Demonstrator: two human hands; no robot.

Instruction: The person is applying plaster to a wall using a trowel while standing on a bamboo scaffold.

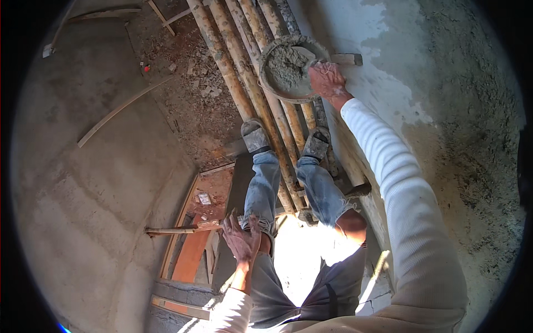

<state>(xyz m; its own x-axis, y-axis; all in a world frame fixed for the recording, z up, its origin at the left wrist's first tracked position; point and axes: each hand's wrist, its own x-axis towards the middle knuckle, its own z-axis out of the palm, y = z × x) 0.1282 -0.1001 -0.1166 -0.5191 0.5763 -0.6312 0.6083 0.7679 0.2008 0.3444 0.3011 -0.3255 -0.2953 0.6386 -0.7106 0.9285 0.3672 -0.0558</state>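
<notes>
My right hand is closed at the right side of a round bucket, its fingers curled round what looks like a trowel's handle. A pale, flat trowel blade shows in the wet grey mortar just ahead of the fingers; the handle is hidden by the hand. The bucket stands on several wooden poles beyond my feet. My left hand holds nothing and rests by my left knee, fingers spread.
Wet plaster covers part of the wall on my right. A short wooden piece lies beside the bucket. Below the poles is a ground strewn with rubble. A grey wall stands to the left, with a thin wooden strip before it.
</notes>
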